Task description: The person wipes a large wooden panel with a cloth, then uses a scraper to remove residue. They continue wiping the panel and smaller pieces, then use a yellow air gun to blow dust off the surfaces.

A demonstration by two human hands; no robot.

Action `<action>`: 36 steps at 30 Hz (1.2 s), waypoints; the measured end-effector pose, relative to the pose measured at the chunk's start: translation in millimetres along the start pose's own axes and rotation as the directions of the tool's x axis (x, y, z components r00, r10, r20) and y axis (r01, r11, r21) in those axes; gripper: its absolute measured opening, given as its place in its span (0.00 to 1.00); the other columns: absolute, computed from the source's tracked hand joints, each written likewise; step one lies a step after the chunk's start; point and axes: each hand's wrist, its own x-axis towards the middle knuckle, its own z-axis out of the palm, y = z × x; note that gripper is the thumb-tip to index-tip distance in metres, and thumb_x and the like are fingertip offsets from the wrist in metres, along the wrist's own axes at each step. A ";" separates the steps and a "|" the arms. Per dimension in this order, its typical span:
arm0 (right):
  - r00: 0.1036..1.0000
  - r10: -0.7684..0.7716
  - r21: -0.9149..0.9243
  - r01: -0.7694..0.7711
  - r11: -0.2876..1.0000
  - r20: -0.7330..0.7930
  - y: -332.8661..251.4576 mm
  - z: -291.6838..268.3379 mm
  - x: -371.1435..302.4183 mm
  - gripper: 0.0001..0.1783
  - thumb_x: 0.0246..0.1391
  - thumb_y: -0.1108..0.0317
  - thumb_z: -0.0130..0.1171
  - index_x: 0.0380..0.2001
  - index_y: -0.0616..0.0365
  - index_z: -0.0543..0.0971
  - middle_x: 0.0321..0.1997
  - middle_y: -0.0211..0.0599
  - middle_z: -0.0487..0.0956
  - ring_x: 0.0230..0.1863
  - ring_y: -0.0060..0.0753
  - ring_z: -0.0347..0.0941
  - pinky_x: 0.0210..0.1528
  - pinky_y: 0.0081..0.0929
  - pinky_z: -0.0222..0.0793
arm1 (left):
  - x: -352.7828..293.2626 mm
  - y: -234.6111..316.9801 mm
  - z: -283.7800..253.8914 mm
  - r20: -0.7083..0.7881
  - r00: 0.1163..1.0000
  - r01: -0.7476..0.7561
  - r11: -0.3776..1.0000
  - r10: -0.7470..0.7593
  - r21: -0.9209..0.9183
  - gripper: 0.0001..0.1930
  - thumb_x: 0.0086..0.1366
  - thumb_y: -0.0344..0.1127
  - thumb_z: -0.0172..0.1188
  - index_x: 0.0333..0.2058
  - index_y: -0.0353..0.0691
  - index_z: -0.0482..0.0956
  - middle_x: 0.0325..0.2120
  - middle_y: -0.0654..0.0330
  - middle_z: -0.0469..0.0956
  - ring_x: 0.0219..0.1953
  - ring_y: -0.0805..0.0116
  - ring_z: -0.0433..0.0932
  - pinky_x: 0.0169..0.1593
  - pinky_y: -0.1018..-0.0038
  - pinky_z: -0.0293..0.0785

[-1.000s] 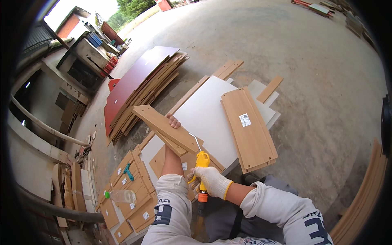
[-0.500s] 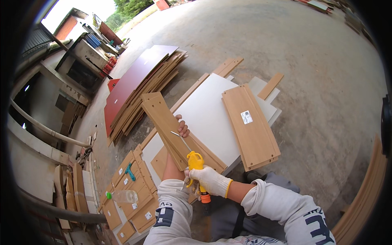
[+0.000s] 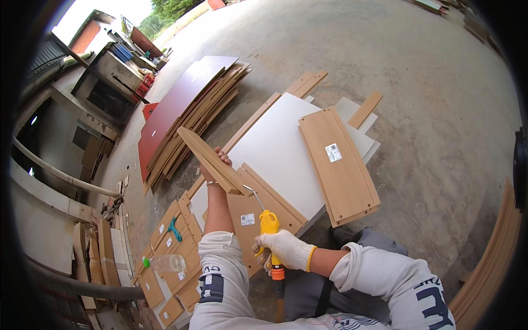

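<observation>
My bare left hand (image 3: 224,157) grips a pair of long wooden boards (image 3: 212,165) from their far side, holding them raised and tilted edge-on. Part of that hand is hidden behind the boards. In a white knit glove, my right hand (image 3: 279,247) is wrapped round a yellow air blow gun (image 3: 269,223) with an orange fitting below. The gun's thin bent metal nozzle points up, its tip close to the boards' near end. Underneath lies a wider wood panel (image 3: 258,201) with a paper label.
White panels (image 3: 275,143) lie stacked ahead, with labelled boards (image 3: 339,165) on their right. A clear bottle with a green cap (image 3: 168,263) and a teal tool (image 3: 175,229) rest on smaller boards at left. Beyond stands a stack of reddish panels (image 3: 181,110).
The boards have turned from face-up to edge-on and moved left, away from me. My right hand and the blow gun have shifted slightly right and down. A labelled panel beneath is now uncovered.
</observation>
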 end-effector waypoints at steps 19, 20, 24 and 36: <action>0.997 -0.077 0.060 0.076 0.995 0.007 2.7 2.8 6.8 0.12 0.65 0.60 0.50 0.29 0.55 0.71 0.20 0.29 0.67 0.18 0.26 0.64 0.21 0.28 0.64 | 10.4 -2.2 -21.2 -0.341 0.932 -0.062 0.979 0.126 0.192 0.36 0.67 0.72 0.40 0.36 0.41 0.79 0.25 0.54 0.78 0.28 0.58 0.75 0.33 0.63 0.73; 0.996 -0.090 0.053 0.089 0.995 0.018 1.6 2.0 6.9 0.12 0.65 0.60 0.50 0.29 0.54 0.71 0.20 0.29 0.67 0.18 0.25 0.64 0.21 0.28 0.64 | 8.6 -3.8 -23.4 -0.305 0.947 -0.041 0.979 0.102 0.200 0.35 0.68 0.71 0.41 0.38 0.40 0.79 0.27 0.54 0.78 0.29 0.58 0.76 0.34 0.62 0.74; 0.993 -0.116 0.136 0.115 0.984 0.002 -5.5 -14.0 14.8 0.11 0.64 0.61 0.54 0.31 0.55 0.73 0.22 0.31 0.71 0.19 0.28 0.68 0.21 0.31 0.67 | 0.5 -39.9 3.5 -0.243 0.961 -0.064 0.958 0.135 0.278 0.27 0.72 0.59 0.48 0.47 0.37 0.76 0.36 0.54 0.80 0.36 0.57 0.80 0.40 0.61 0.78; 0.964 -0.255 0.058 0.260 0.964 -0.081 -11.7 -1.6 18.6 0.08 0.63 0.63 0.55 0.35 0.56 0.74 0.28 0.34 0.76 0.21 0.30 0.71 0.22 0.32 0.69 | -8.2 -49.5 76.1 0.011 0.918 -0.124 0.261 0.396 0.957 0.19 0.63 0.29 0.64 0.50 0.27 0.72 0.42 0.51 0.81 0.41 0.66 0.81 0.46 0.71 0.77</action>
